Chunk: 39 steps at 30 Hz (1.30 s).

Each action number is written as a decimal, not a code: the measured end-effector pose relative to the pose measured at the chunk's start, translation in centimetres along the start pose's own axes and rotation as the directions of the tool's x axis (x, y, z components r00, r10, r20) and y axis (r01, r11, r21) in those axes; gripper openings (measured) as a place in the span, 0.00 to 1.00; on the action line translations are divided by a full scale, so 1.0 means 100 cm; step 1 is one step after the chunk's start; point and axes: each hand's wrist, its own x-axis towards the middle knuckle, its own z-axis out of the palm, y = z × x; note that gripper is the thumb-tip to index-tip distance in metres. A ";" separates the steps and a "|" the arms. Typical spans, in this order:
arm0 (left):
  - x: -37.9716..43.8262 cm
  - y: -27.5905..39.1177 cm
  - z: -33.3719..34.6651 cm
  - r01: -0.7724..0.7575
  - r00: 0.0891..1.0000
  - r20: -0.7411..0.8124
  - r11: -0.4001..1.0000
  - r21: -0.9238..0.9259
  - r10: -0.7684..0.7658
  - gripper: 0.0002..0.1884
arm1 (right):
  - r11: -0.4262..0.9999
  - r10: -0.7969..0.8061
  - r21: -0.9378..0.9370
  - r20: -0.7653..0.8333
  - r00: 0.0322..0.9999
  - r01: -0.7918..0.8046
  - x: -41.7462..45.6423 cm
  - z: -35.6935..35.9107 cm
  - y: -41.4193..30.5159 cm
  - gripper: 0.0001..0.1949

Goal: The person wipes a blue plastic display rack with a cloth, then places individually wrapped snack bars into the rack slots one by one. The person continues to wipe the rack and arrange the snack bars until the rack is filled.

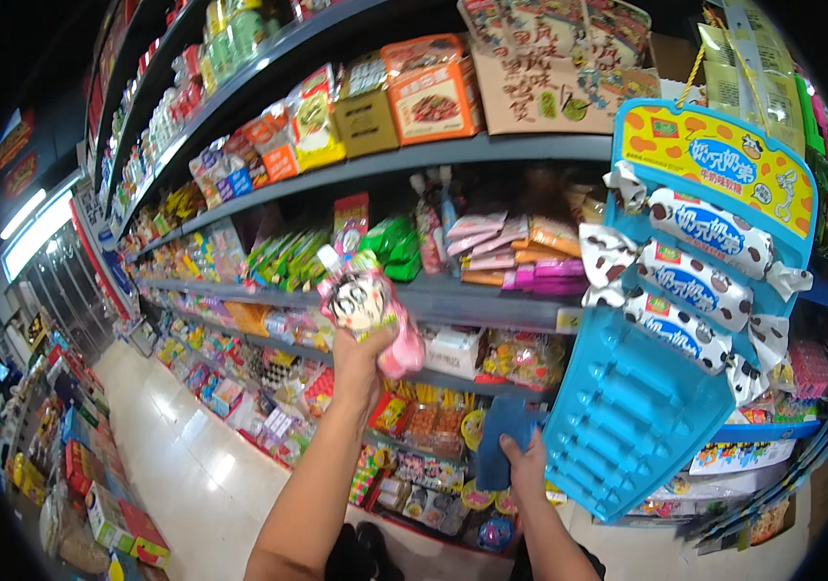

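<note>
My left hand (359, 363) grips a pink drink pouch (401, 341) with a white cap and a cartoon face printed on it. It is held up in front of the middle shelf (457, 298). Lower and to the right, my right hand (526, 465) holds a folded blue cloth (497, 439), its thumb lying over the near side. On the shelf behind the pouch are green packets (392, 247), pink packets (483, 232) and two upright pouches, one of them pinkish (428, 225).
A blue hanging display tray (632, 414) with large wrapped candies (697, 287) juts out at the right. Boxed and bagged snacks (432, 102) line the shelf above. Packed lower shelves reach down to the tiled floor (189, 465). More goods (120, 523) stand across the aisle at left.
</note>
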 end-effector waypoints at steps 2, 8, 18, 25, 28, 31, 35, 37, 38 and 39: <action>-0.048 -0.005 -0.035 0.310 0.948 0.146 0.920 -0.239 -0.282 0.20 | 0.961 -0.176 -0.222 -0.032 0.984 0.164 -0.014 0.001 -0.001 0.18; -0.188 -0.036 -0.080 0.643 0.720 0.090 0.614 -0.458 -0.688 0.26 | 0.558 -0.444 -0.669 0.260 0.858 0.491 -0.064 0.022 -0.022 0.21; -0.243 -0.028 -0.127 0.559 0.753 -0.041 0.672 -0.485 -0.657 0.26 | 0.264 -0.149 -0.521 0.810 0.568 0.812 -0.200 0.079 -0.024 0.19; -0.239 -0.004 -0.146 0.499 0.814 -0.128 0.795 -0.344 -0.567 0.21 | 0.800 0.005 -0.594 0.149 0.989 0.085 -0.198 0.037 -0.021 0.26; -0.258 -0.026 -0.147 0.506 0.839 -0.055 0.813 -0.287 -0.542 0.18 | 0.737 -0.294 -0.535 0.295 0.909 0.412 -0.190 0.106 -0.064 0.25; -0.260 -0.007 -0.119 0.509 0.833 0.023 0.748 -0.426 -0.553 0.18 | 0.357 -0.415 -0.535 0.644 0.643 0.766 -0.194 0.148 -0.059 0.22; -0.256 0.006 -0.137 0.459 0.860 0.137 0.626 -0.631 -0.492 0.26 | 0.226 -0.296 -0.452 0.812 0.503 0.863 -0.222 0.118 -0.039 0.21; -0.248 0.016 -0.138 0.505 0.793 -0.016 0.672 -0.542 -0.609 0.25 | 0.329 -0.264 -0.484 0.777 0.571 0.811 -0.231 0.073 -0.019 0.21; -0.249 0.012 -0.141 0.465 0.830 -0.004 0.696 -0.547 -0.558 0.25 | 0.395 -0.233 -0.527 0.734 0.637 0.752 -0.234 0.051 -0.009 0.21; -0.250 0.011 -0.141 0.443 0.833 -0.037 0.707 -0.552 -0.552 0.23 | 0.457 -0.197 -0.567 0.686 0.700 0.685 -0.234 0.043 -0.008 0.21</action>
